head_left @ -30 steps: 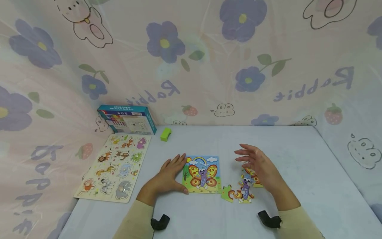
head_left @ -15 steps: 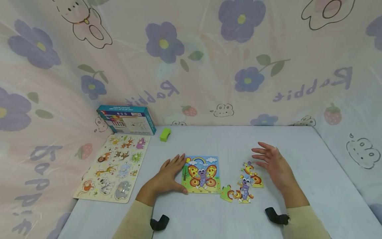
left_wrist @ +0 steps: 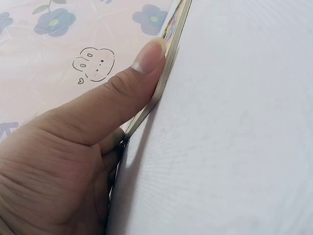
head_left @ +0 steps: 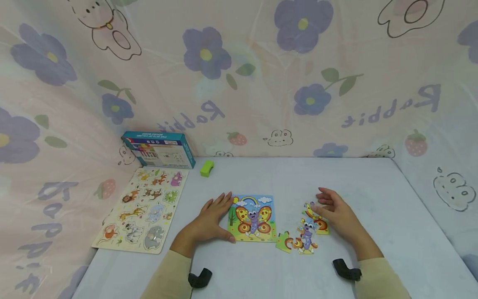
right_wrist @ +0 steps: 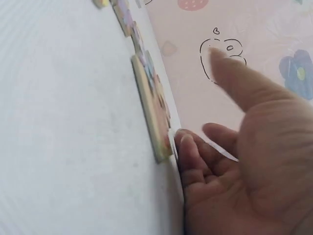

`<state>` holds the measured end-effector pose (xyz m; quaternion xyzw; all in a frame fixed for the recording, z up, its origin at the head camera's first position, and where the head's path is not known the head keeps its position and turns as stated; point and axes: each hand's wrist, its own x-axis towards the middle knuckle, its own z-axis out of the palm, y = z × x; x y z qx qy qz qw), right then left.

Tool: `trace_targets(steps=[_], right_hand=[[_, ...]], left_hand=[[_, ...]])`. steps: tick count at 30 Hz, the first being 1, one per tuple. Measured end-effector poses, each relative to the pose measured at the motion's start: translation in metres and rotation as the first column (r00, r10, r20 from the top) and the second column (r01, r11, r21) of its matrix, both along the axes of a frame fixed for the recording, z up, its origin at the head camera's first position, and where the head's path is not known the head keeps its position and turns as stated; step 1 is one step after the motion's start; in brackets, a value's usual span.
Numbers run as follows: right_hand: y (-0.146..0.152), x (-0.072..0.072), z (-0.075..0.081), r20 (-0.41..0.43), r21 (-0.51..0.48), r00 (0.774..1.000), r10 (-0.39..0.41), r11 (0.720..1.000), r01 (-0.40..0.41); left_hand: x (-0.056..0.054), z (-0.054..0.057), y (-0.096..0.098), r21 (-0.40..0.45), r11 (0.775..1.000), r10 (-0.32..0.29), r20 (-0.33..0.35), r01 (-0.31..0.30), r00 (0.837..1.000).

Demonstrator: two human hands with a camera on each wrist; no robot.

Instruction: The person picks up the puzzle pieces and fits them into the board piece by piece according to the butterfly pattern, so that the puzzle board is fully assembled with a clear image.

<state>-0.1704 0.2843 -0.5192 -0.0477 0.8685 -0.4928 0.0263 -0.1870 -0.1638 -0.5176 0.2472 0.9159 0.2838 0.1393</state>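
Note:
My left hand [head_left: 210, 220] rests flat along the left side of a square butterfly puzzle board [head_left: 254, 219], fingers at its top left and thumb at its lower left corner. In the left wrist view the thumb [left_wrist: 124, 83] presses on the edge of the board [left_wrist: 167, 68]. To the board's right lie several loose butterfly puzzle pieces [head_left: 307, 238], some overlapping or touching. Holding nothing, my right hand [head_left: 337, 214] hovers with relaxed fingers close beside the upper right pieces. The right wrist view shows its thumb raised above a thick-edged puzzle piece [right_wrist: 149, 112].
An animal peg puzzle board [head_left: 143, 209] lies at the left of the white table [head_left: 373, 195]. Behind it leans a teal box [head_left: 160, 149]. A green block [head_left: 207, 168] stands near the back edge, before a flower-printed curtain [head_left: 254, 91].
My right hand has drawn back to the right from over the loose pieces, then come slightly nearer them with its fingers more bent. The left hand and board have stayed put.

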Motion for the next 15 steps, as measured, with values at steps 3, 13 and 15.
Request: trace_targets(steps=[3, 13, 15], right_hand=[[-0.006, -0.001, 0.0, -0.006, 0.132, 1.0, 0.018, 0.991, -0.017], [-0.016, 0.003, 0.001, -0.004, 0.215, 1.0, -0.006, 0.977, 0.007], [-0.016, 0.004, 0.001, 0.0, 0.228, 1.0, -0.008, 0.974, 0.008]], left_hand=[[0.0, 0.0, 0.0, 0.006, 1.0, 0.001, -0.002, -0.001, 1.0], [-0.001, -0.002, 0.0, 0.009, 1.0, 0.0, -0.006, 0.0, 1.0], [0.0, -0.002, 0.0, 0.014, 1.0, -0.002, -0.005, 0.002, 1.0]])
